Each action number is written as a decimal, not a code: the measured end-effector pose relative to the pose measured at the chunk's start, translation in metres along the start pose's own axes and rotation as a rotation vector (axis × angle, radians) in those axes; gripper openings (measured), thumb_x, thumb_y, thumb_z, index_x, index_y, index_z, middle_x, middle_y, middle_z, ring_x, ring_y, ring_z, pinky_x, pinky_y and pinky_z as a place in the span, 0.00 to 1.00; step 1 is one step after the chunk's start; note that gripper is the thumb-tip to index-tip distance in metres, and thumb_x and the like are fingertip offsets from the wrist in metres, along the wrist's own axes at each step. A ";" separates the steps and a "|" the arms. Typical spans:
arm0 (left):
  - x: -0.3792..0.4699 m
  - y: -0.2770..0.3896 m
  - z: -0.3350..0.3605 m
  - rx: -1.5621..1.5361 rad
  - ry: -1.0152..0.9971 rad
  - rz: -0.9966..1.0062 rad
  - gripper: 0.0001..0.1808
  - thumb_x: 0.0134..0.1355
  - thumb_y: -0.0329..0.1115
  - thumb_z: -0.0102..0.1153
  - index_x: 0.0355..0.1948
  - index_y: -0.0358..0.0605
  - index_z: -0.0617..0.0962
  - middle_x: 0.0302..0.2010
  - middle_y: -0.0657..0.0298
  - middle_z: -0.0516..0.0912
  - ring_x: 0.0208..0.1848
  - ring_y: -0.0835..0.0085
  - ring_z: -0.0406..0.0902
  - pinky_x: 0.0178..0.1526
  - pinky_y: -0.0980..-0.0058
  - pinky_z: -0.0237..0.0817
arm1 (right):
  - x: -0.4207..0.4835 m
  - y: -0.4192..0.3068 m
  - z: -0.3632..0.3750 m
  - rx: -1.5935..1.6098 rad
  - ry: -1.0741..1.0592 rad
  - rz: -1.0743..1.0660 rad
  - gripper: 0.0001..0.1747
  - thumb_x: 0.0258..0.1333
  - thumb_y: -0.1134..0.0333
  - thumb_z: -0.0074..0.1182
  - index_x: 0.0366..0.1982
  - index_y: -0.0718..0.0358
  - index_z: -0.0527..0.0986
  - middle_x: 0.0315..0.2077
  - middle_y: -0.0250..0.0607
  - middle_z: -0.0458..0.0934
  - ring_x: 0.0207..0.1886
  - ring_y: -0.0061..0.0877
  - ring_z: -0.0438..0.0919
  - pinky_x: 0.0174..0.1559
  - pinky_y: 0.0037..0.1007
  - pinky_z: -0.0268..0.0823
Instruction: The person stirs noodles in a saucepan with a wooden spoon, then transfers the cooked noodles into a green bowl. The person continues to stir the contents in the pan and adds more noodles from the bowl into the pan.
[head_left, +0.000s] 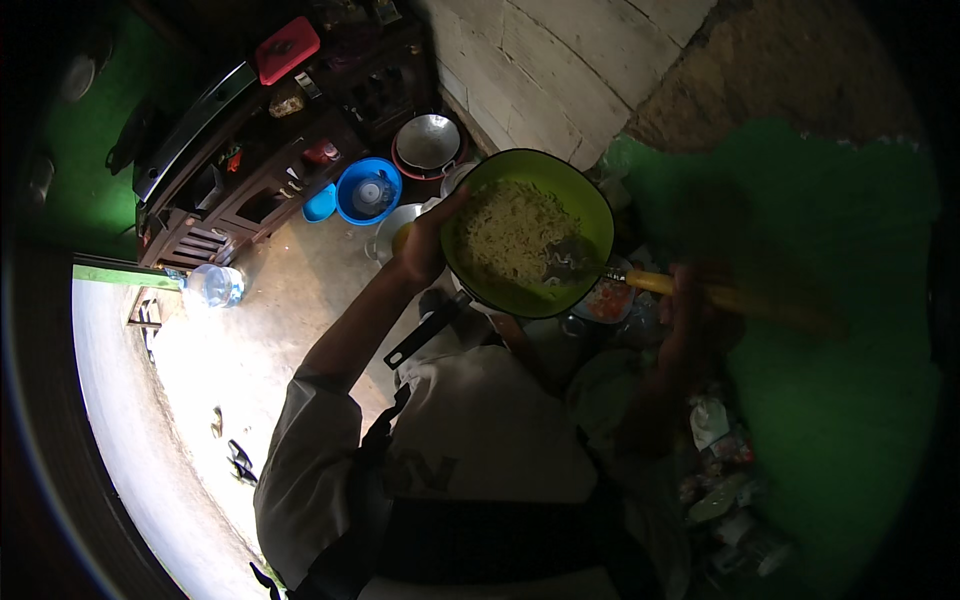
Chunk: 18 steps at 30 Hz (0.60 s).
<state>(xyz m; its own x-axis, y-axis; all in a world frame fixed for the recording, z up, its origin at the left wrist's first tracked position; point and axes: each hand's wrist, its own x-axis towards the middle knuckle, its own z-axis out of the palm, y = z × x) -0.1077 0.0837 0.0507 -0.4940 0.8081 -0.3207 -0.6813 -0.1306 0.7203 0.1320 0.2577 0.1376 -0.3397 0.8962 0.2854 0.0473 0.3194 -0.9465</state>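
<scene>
My left hand (430, 244) grips the left rim of a green bowl (592, 202), tilted over my lap. Pale cooked rice or a similar grainy food (517, 225) lies in the bowl. A metal spatula (574, 262) with a yellow handle dips into the food, and my right hand (682, 300) is closed around that handle, in shadow. Beneath the bowl, a black pan handle (427, 330) sticks out to the lower left. A clear container with red and white pieces (606, 300) shows just below the bowl's right side.
Beyond my left arm are a blue basin (345, 210), a metal wok (427, 141), a pot (390, 229) and a dark wooden cabinet (262, 202). A large water bottle (215, 286) lies near the bright doorway. Plastic packets (709, 424) line the green wall (840, 315) at right.
</scene>
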 end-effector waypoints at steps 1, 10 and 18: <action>-0.001 0.001 0.000 0.020 0.004 0.009 0.32 0.74 0.53 0.49 0.69 0.40 0.69 0.66 0.55 0.76 0.66 0.66 0.73 0.70 0.67 0.61 | -0.003 -0.001 -0.006 -0.051 -0.042 -0.104 0.07 0.58 0.70 0.63 0.35 0.67 0.80 0.32 0.37 0.81 0.24 0.16 0.72 0.25 0.23 0.64; -0.001 0.005 -0.002 0.026 0.006 0.011 0.33 0.74 0.55 0.49 0.69 0.40 0.70 0.65 0.55 0.76 0.65 0.65 0.74 0.70 0.67 0.62 | -0.007 -0.050 -0.026 -0.086 -0.415 -0.887 0.06 0.53 0.77 0.63 0.34 0.65 0.79 0.34 0.41 0.80 0.31 0.31 0.77 0.31 0.31 0.69; -0.009 0.017 -0.026 -0.089 0.016 0.112 0.31 0.74 0.53 0.49 0.67 0.39 0.72 0.61 0.55 0.79 0.61 0.65 0.78 0.66 0.67 0.66 | -0.023 -0.028 -0.030 -0.484 -0.653 -0.895 0.16 0.47 0.67 0.73 0.39 0.51 0.81 0.36 0.39 0.80 0.35 0.34 0.80 0.34 0.34 0.73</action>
<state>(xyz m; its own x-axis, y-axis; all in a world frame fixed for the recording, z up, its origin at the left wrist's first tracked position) -0.1290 0.0599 0.0501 -0.5777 0.7765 -0.2516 -0.6661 -0.2704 0.6951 0.1662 0.2378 0.1618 -0.8359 0.0194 0.5486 -0.1478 0.9545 -0.2590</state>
